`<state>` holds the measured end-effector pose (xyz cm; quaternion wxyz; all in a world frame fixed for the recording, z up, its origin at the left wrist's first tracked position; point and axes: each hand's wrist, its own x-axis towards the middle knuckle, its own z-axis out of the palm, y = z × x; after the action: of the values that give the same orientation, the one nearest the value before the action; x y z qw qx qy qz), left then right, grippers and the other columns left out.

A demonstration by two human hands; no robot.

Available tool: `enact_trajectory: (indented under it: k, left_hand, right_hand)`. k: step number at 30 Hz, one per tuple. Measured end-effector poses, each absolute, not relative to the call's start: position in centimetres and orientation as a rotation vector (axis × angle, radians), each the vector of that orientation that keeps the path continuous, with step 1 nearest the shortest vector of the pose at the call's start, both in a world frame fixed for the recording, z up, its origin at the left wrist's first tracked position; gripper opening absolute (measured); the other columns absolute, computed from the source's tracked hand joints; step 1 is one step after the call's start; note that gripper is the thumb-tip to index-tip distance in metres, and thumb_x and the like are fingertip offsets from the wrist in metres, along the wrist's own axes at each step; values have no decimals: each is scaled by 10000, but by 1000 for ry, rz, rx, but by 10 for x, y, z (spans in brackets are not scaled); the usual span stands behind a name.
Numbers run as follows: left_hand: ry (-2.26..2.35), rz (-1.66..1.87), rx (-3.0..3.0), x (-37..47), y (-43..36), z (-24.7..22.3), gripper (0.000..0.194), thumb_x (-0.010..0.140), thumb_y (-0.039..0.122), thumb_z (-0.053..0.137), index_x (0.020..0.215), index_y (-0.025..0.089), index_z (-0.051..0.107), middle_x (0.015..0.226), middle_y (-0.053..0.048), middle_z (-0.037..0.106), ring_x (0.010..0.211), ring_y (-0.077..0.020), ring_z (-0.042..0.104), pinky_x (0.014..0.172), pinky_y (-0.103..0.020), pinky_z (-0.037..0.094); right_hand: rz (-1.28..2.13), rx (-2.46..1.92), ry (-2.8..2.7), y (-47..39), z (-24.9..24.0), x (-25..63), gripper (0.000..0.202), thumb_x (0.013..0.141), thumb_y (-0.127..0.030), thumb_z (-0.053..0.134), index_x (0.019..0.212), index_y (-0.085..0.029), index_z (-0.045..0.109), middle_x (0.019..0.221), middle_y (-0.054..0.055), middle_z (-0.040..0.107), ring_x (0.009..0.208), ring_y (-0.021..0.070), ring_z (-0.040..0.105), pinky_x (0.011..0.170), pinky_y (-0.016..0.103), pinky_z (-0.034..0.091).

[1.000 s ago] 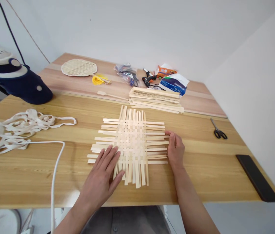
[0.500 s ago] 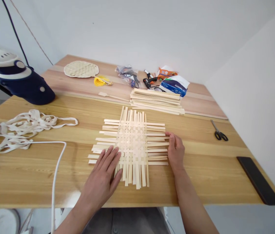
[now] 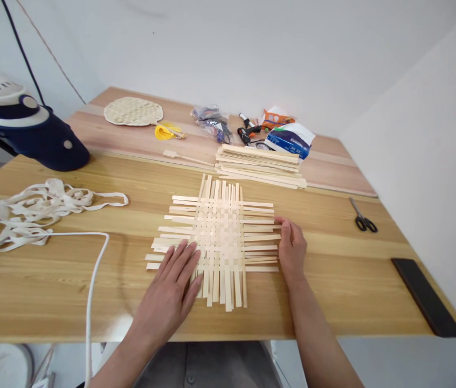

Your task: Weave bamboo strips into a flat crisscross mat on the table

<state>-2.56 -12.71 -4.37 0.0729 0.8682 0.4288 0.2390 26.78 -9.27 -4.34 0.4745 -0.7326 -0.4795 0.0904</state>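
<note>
Carries, as a light-brown wood-grain table (image 3: 333, 280), a cross-woven mat of pale flat strips (image 3: 220, 237), tangled white fabric tape (image 3: 52, 201), black-handled metal scissors (image 3: 358, 216), a flat black rectangular slab (image 3: 426, 296)

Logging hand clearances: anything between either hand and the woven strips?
Nothing visible. The left hand lies over the near left part of the woven strips; the right hand is at their right-hand ends, no object between.
</note>
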Motion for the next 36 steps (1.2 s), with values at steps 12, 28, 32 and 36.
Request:
enact_trajectory:
  k: [12,28,32,36]
  left_hand:
    - [1279,856,2473,-28,-129,-41,558,984,208,448,1520,196,290,1517,-114,436,1458,-251,329,1206,-508,299]
    - [1538,1034,2318,-28,-131,-38,618,963,217,495,1533,245,259,1534,-129,381,1485,-305,253,1205,-572,243]
    - [1523,937,2338,-27,-129,-43,578,975,270,477,1517,213,284,1477,-140,457,1433,-283,360,1176,-543,332]
    - [1556,881,2355,-27,-128,-45,551,977,300,474,1495,203,313,1448,-144,489,1420,-291,379,1147,-548,379]
  right_hand:
    - [171,-1801,-1142,-91,-46,269,423,964,-459,386,1059,-174,685,1110,108,695,1085,223,598,988,393,434]
    - [159,-1814,-1169,-91,-47,270,437,964,-475,367,1057,-186,682,1106,105,691,1091,226,585,988,400,431]
    - [155,-1815,-1166,-91,-48,271,426,963,-478,375,1047,-194,682,1104,103,695,1081,228,590,986,408,432]
    - [162,-1819,-1160,-91,-49,272,432,960,-476,377,1046,-189,688,1105,109,696,1090,232,590,995,410,429]
